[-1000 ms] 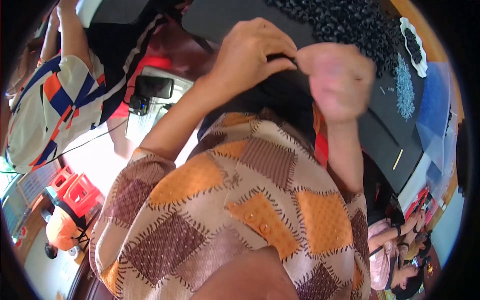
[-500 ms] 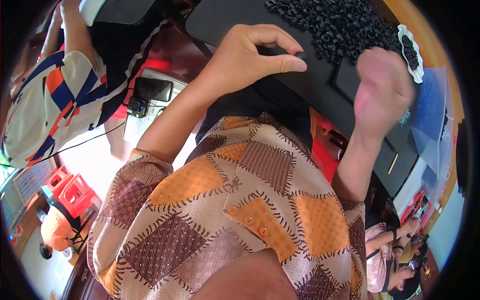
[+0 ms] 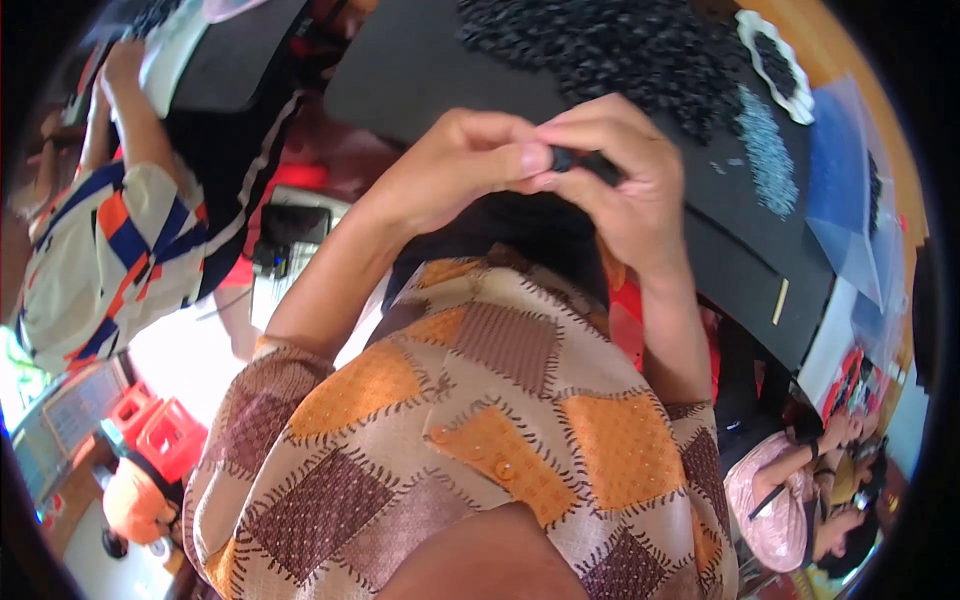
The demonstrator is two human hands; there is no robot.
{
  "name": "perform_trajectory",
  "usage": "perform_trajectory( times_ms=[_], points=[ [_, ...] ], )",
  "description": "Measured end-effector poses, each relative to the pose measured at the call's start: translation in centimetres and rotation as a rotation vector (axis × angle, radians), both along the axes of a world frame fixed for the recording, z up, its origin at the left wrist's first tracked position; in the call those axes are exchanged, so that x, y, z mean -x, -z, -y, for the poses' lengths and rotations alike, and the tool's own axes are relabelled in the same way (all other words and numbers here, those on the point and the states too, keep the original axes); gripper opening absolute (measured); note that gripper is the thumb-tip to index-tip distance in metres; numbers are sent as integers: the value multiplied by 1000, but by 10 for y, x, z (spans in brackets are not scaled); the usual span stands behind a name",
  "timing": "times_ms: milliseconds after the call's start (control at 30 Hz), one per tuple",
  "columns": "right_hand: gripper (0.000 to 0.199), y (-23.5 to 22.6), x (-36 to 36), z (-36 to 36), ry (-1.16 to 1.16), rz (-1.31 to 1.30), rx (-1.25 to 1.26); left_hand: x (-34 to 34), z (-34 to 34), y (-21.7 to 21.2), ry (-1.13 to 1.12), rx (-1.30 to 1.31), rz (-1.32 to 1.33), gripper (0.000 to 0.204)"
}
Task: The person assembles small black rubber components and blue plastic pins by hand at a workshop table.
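Observation:
My left hand point(image 3: 462, 165) and my right hand point(image 3: 628, 190) meet in front of my chest, above the edge of a black mat point(image 3: 420, 75). Between the fingertips of both hands is a small black part point(image 3: 578, 160), pinched from each side. A large heap of small black parts point(image 3: 630, 50) lies on the mat just beyond my hands. My patchwork shirt in orange and brown point(image 3: 470, 440) fills the lower middle of the view.
A white dish of black parts point(image 3: 772, 62) and a strip of small grey-blue pieces point(image 3: 765, 150) lie at the right, beside clear plastic bags point(image 3: 840, 200). Another person in a blue, orange and cream top point(image 3: 110, 250) works at the left. More people sit at the lower right point(image 3: 800, 470).
My hands were apart, the right one out by the heap on the mat. They have come together, and both now pinch a small black part.

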State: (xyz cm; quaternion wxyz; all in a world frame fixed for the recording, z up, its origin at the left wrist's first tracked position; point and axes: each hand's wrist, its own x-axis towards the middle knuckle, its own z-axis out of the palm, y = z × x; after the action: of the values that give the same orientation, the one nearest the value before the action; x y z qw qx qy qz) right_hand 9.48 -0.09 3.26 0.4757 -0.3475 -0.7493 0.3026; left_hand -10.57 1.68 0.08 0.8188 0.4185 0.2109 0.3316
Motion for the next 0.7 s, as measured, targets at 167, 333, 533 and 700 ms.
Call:
perform_trajectory(
  times_ms=[167, 333, 533, 700],
  points=[
    [31, 6, -14, 12, -9, -25, 130, -15, 2, 4, -35, 37, -125, 23],
    [25, 1, -45, 29, 6, 69, 98, -32, 3, -8, 149, -65, -303, 21],
    [25, -64, -162, 16, 730, 405, -131, -36, -7, -12, -73, -281, -430, 26],
    [42, -102, -328, -6, 1252, 577, -153, -50, -12, -14, -129, -396, -424, 19]
  ],
)
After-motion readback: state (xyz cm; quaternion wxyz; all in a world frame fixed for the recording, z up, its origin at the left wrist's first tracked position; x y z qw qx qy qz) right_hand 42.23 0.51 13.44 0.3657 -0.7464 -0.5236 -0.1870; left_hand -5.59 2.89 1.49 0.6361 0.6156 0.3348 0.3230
